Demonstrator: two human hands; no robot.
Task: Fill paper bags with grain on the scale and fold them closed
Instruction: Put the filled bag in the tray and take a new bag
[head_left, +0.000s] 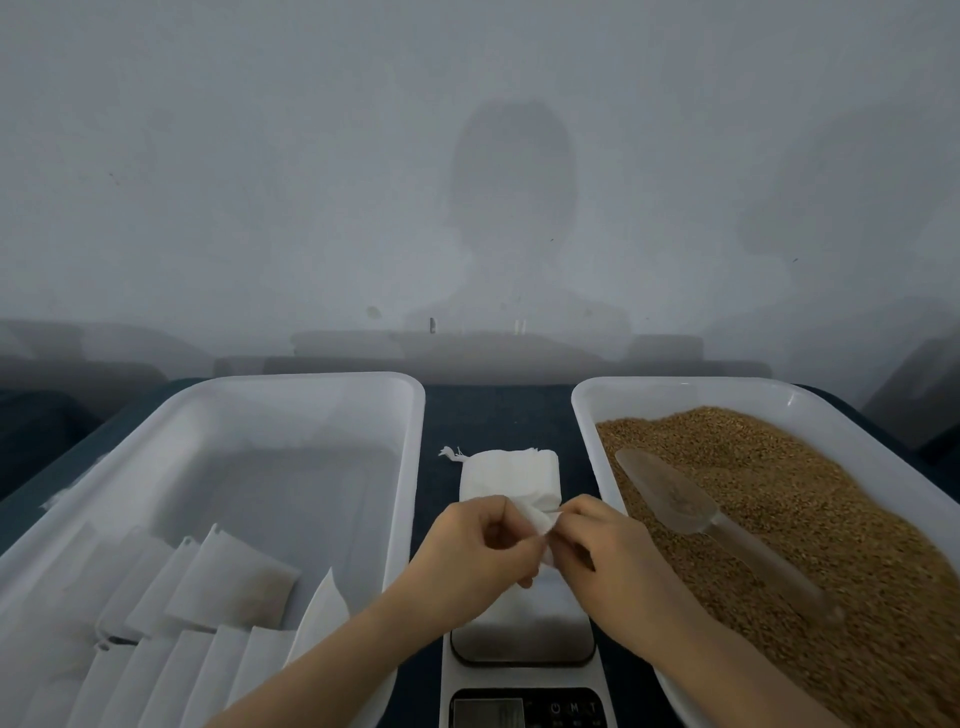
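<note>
On the dark table (493, 415), both hands pinch one paper bag (540, 522).

Dark tbl (498, 410) carries L tray (291, 378), R tray (675, 392), scale (522, 670) & bag stack (509, 475) btwn.

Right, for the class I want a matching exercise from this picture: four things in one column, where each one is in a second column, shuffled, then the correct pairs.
Things
1. scoop
2. scale
3. rows of bags
4. single bag

Places
A. in the left tray
B. lying on the grain in the right tray
C. pinched between the left hand and the right hand
D. between the two trays, nearest the camera

Pairs: 1-B, 2-D, 3-A, 4-C
</note>
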